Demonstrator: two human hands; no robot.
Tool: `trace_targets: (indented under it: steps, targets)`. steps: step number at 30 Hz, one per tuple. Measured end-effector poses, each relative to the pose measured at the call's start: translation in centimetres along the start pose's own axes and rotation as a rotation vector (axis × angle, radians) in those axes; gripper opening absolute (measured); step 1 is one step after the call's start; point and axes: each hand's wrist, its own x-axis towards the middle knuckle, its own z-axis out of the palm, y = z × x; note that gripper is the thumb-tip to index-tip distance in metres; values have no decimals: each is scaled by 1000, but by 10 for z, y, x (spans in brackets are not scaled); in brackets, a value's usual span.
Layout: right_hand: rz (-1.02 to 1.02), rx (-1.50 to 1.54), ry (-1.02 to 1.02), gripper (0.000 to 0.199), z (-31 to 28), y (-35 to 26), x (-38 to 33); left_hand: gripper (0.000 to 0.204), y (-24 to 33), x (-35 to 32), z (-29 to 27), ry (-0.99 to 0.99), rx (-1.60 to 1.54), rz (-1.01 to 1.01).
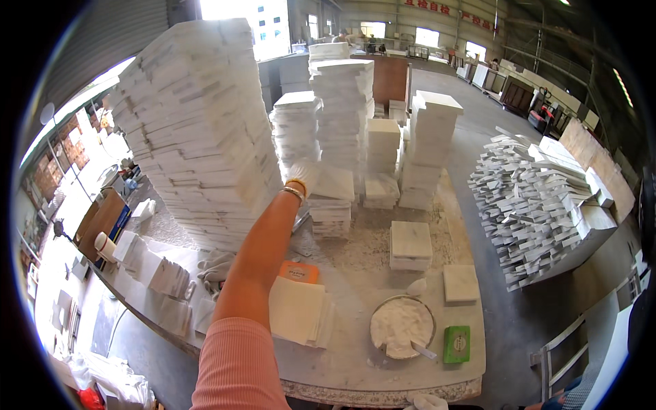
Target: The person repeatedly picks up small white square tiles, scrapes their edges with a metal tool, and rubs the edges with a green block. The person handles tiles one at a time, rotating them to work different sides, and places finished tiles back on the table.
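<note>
My left arm, in a pink sleeve, stretches forward over the table. My left hand point(303, 175), in a white glove with a bracelet at the wrist, is at the left edge of the top white stone tile point(333, 184) on a short stack. Its fingers blend into the pale stone, so their grip is unclear. At the lower edge shows part of my right hand point(426, 402), also in a white glove, its fingers mostly cut off. Between the arms lie several flat white tiles point(295, 309), a bowl of white powder point(402, 326) with a scraper in it, and a green box point(456, 344).
A tall tile stack point(198, 130) towers at the left, with narrower stacks point(342, 109) behind. Nearer are a small tile stack point(411, 244), a single tile point(460, 283) and an orange box point(298, 272). A heap of stone strips point(529, 205) stands on the right.
</note>
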Motion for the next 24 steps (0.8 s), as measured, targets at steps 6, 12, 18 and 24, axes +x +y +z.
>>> trace_targets:
  steps: [6, 12, 18, 24]
  targets:
    - [-13, -11, -10, 29, -6, 4, 1, 51, 33, 5, -12, -54, 127, -169]
    - [-41, -15, -86, 29, -5, -6, 0, 64, 84, -11, -18, -441, 218, -43]
    - [-35, -4, -88, 30, -10, -3, 0, 59, 107, -26, -49, -482, 150, -62]
    - [-26, -18, -90, 32, -9, 1, 0, 57, 114, -33, -61, -455, 151, -153]
